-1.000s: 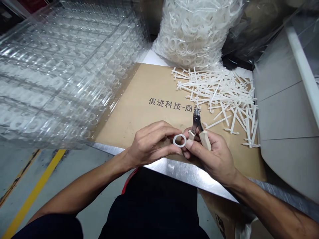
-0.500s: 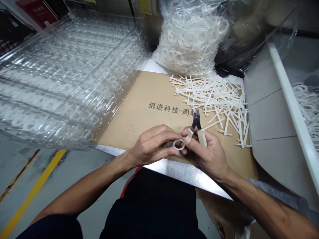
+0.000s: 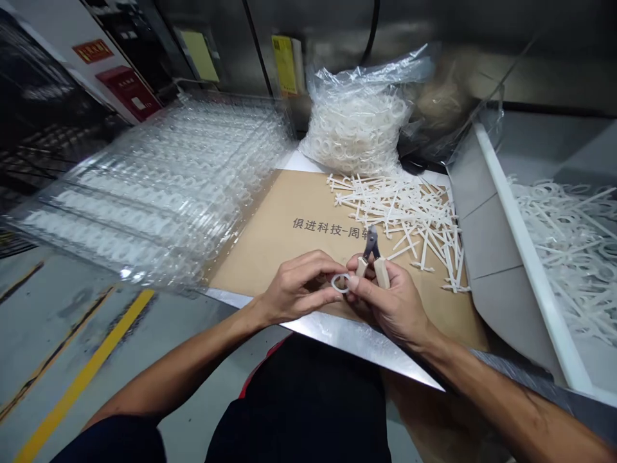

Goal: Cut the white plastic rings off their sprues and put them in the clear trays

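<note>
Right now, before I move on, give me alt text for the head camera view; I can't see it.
The left hand holds a white plastic ring close to the right hand, which grips cream-handled side cutters, above a cardboard sheet. Beside them lies a heap of white plastic runners, with a bag of white rings behind it and stacked clear plastic trays to the left.

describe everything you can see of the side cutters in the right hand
The side cutters have a short dark metal head tapering to pointed tips, and two cream-coloured grips that look like plastic. They stand nearly upright in the right hand, tips up and tilted away from the person, grips pinched between thumb and fingers. Whether the blades are open is too small to tell. They sit above the brown cardboard sheet, just right of the white plastic ring.
</note>
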Motion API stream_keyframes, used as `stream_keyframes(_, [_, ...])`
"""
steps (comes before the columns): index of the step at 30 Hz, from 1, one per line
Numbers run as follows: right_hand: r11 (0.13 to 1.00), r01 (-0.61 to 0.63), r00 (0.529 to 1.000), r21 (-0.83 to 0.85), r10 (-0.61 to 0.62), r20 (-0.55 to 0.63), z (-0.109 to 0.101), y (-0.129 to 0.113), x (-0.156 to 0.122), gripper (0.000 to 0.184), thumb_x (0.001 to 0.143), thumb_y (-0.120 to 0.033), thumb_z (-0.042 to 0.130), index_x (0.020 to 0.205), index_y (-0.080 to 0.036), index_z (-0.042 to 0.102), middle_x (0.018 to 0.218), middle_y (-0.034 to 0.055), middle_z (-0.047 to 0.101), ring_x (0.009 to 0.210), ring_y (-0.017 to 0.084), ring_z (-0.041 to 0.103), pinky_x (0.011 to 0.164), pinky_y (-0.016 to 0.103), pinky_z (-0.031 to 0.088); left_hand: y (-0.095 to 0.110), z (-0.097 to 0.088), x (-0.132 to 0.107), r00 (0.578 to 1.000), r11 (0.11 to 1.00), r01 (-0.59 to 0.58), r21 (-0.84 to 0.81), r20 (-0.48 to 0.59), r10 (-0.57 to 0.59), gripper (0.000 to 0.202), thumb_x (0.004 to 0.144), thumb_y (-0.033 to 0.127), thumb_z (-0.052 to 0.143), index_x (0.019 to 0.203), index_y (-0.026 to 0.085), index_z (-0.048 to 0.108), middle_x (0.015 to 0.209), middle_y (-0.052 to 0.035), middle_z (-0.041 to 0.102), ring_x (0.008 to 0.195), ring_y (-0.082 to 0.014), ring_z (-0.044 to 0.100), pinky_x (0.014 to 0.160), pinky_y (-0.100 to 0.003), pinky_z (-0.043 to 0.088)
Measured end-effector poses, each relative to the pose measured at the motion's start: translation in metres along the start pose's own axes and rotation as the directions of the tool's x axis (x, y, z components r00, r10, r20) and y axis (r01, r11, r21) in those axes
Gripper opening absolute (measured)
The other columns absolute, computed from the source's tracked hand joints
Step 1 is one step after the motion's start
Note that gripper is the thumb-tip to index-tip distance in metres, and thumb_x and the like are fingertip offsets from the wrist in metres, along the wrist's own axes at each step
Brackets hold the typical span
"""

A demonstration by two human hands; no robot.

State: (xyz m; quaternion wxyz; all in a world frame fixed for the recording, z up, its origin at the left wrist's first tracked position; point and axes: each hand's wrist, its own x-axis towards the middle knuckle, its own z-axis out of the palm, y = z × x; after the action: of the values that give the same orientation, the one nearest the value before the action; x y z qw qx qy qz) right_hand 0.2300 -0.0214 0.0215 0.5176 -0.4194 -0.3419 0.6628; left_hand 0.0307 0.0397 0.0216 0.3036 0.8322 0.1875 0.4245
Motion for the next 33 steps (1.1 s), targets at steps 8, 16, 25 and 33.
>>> stream_keyframes(8, [0.988, -0.07, 0.997, 0.139, 0.075, -0.026, 0.005, -0.013, -0.005, 0.034, 0.072, -0.029, 0.095, 0.097, -0.019, 0.073, 0.074, 0.0003, 0.067, 0.067, 0.014, 0.064, 0.067, 0.024, 0.056, 0.003, 0.027, -0.002, 0.95, 0.944, 0.211, -0.255, -0.173, -0.259, 0.044, 0.082, 0.051, 0.085, 0.105, 0.015, 0.073, 0.093, -0.0102, 0.075, 0.082, -0.0187, 0.07, 0.075, -0.031, 0.057])
stream_keyframes(16, [0.981, -0.14, 0.989, 0.134, 0.145, -0.027, -0.008, -0.006, -0.001, 0.04, 0.073, -0.038, 0.092, 0.104, -0.018, 0.077, 0.091, 0.0092, 0.073, 0.077, 0.02, 0.068, 0.069, 0.026, 0.061, 0.039, -0.02, -0.005, 0.875, 0.703, 0.24, -0.67, -0.165, -0.456, 0.041, 0.086, 0.037, 0.084, 0.111, 0.013, 0.065, 0.114, -0.0193, 0.076, 0.094, -0.0239, 0.08, 0.089, -0.037, 0.064])
stream_keyframes(25, [0.977, -0.191, 0.98, 0.094, 0.195, -0.039, -0.019, 0.004, 0.011, 0.041, 0.071, -0.043, 0.087, 0.102, -0.019, 0.078, 0.099, 0.0149, 0.073, 0.086, 0.027, 0.068, 0.072, 0.034, 0.065, 0.066, -0.194, -0.016, 0.882, 0.951, 0.255, -0.177, -0.36, -0.304, 0.03, 0.089, 0.033, 0.081, 0.11, 0.013, 0.073, 0.091, -0.0084, 0.076, 0.075, -0.0158, 0.074, 0.07, -0.028, 0.063])
stream_keyframes(33, [0.969, -0.221, 0.96, 0.111, 0.236, -0.148, -0.015, -0.003, 0.015, 0.031, 0.066, -0.038, 0.088, 0.089, -0.021, 0.076, 0.108, 0.0135, 0.069, 0.093, 0.03, 0.067, 0.07, 0.039, 0.066, 0.026, -0.251, 0.001, 0.932, 0.781, 0.354, 0.515, -0.125, -0.34, 0.028, 0.095, 0.036, 0.07, 0.113, 0.016, 0.077, 0.097, -0.0066, 0.076, 0.085, -0.0146, 0.068, 0.077, -0.026, 0.05])
